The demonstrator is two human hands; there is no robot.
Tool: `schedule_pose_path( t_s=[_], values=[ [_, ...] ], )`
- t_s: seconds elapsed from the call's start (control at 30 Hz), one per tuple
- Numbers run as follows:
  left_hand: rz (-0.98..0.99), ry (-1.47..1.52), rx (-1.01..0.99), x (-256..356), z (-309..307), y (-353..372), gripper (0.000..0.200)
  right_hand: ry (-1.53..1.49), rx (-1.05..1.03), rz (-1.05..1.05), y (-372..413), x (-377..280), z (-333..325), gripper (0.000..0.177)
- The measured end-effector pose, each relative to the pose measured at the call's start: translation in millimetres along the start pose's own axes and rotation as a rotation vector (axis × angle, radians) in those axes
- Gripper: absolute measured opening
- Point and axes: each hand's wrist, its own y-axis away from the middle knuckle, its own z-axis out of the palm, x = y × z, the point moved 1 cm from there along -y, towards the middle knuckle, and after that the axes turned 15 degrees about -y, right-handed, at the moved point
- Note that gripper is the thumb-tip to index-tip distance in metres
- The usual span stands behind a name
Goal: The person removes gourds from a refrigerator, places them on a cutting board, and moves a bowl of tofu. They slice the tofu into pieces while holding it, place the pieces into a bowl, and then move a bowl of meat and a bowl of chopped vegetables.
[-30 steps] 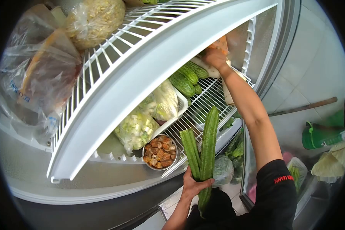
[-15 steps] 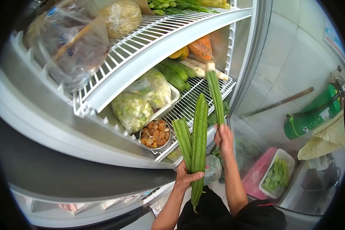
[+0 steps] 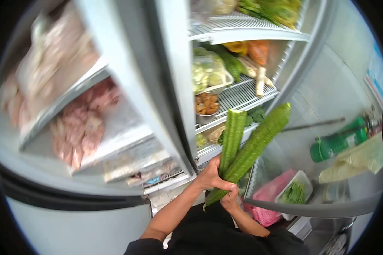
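Observation:
My left hand [image 3: 215, 176] is wrapped round two ridged green gourds, its thumb across their lower part. The shorter ridge gourd [image 3: 233, 138] stands nearly upright and has a pale cut end. Leaning right beside it is a longer ridge gourd [image 3: 261, 138], whose thin tip points down toward my body. My right hand [image 3: 230, 199] is closed just below the left thumb, against the lower part of the gourds. Its fingers are partly hidden, and a third gourd cannot be made out. Both hands are in front of the open fridge.
Wire shelves [image 3: 247, 100] hold white radishes [image 3: 260, 80], bagged cut vegetables [image 3: 206, 72] and a metal bowl [image 3: 206, 117] of brown chunks. To the left, another open compartment holds raw meat [image 3: 78, 127]. The glass door [image 3: 306, 208] stands open at right, near a basket of greens [image 3: 295, 193].
The view has swung left, bringing the meat compartment into sight. My right hand has come down from the shelf to meet the left, and the gourds now lean right.

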Motion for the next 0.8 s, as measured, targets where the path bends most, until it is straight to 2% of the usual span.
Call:
schedule_pose_path(
  t_s=[0.07, 0.13, 0.17, 0.2, 0.23, 0.27, 0.33, 0.43, 0.5, 0.57, 0.6, 0.7, 0.73, 0.8],
  values=[
    [0.038, -0.015, 0.085, 14, 6, 22, 0.077, 0.080, -0.083, 0.050, 27, 40, -12, 0.024],
    [0.049, -0.015, 0.127, 30, 3, 50, 0.076, -0.146, 0.019, 0.280, 54, 67, -28, 0.023],
    [0.044, -0.076, 0.153, 34, 0, 66, 0.078, -0.113, 0.030, 0.316, 60, 48, -31, 0.021],
    [0.052, -0.103, 0.205, 49, -3, 83, 0.079, -0.218, 0.128, 0.723, 83, 98, -65, 0.023],
    [0.061, -0.131, 0.253, 65, -5, 99, 0.080, -0.143, 0.403, 1.196, 103, 111, -92, 0.029],
    [0.072, -0.152, 0.319, 71, -9, 114, 0.080, -0.148, 0.427, 1.285, 111, 112, -103, 0.030],
    [0.059, -0.290, 0.392, 90, -17, 156, 0.094, -0.152, 0.324, 1.202, 112, 116, -105, 0.030],
    [0.106, -0.377, 0.592, 123, -27, 225, 0.093, -0.032, 0.120, 1.110, 91, 126, -78, 0.031],
    [0.103, -0.428, 0.768, 125, -18, 256, 0.093, 0.034, -0.035, 1.063, 63, 136, -52, 0.031],
    [0.144, -0.498, 0.907, 147, -18, 300, 0.096, 0.106, -0.210, 0.996, 39, 140, -11, 0.032],
    [0.090, -0.514, 0.964, 148, -11, 318, 0.099, 0.136, -0.299, 0.973, 32, 144, 9, 0.032],
    [0.172, -0.634, 1.207, 153, 14, 350, 0.099, 0.188, -0.554, 0.910, 16, 157, 69, 0.033],
    [0.141, -0.559, 1.290, 153, 18, 357, 0.098, 0.212, -0.636, 0.895, 10, 162, 90, 0.033],
    [0.180, -0.614, 1.450, 159, 35, 371, 0.095, 0.249, -0.782, 0.862, 9, 164, 122, 0.034]
  ],
)
